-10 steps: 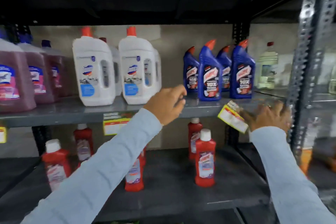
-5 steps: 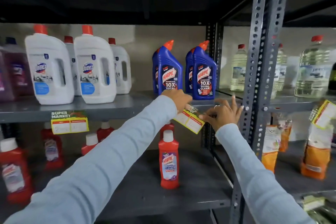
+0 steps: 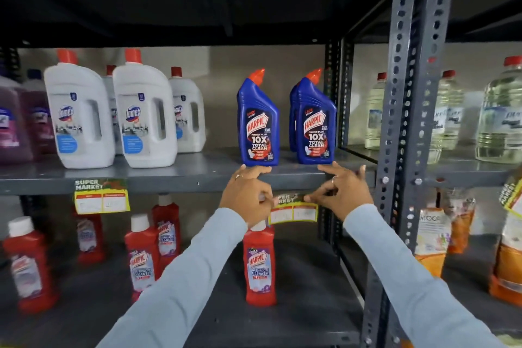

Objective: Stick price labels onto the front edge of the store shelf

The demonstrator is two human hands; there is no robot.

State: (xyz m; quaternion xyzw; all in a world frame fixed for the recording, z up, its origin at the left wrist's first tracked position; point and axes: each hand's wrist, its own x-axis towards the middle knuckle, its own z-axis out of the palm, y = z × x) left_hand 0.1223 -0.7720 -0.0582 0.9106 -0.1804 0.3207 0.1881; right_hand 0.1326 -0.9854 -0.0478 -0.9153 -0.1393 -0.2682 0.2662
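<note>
A yellow and red price label point(image 3: 293, 210) with a green "SUPER MARKET" header lies level against the front edge of the grey shelf point(image 3: 175, 184), just below two blue Harpic bottles point(image 3: 258, 121). My left hand point(image 3: 247, 196) pinches its left end. At the label's right end, my right hand point(image 3: 343, 192) grips the top corner. Both index fingers reach up onto the shelf lip. A second label of the same kind point(image 3: 101, 196) is stuck on the shelf edge further left.
White Domex jugs point(image 3: 144, 116) and purple bottles stand on the same shelf to the left. Red Harpic bottles point(image 3: 260, 265) fill the shelf below. A perforated steel upright point(image 3: 401, 121) divides off the right bay, which holds clear bottles, orange pouches and another label point(image 3: 512, 200).
The label was tilted and away from the shelf in my right hand. Now both hands hold it level against the shelf edge under the blue bottles. The camera has swung right and come closer.
</note>
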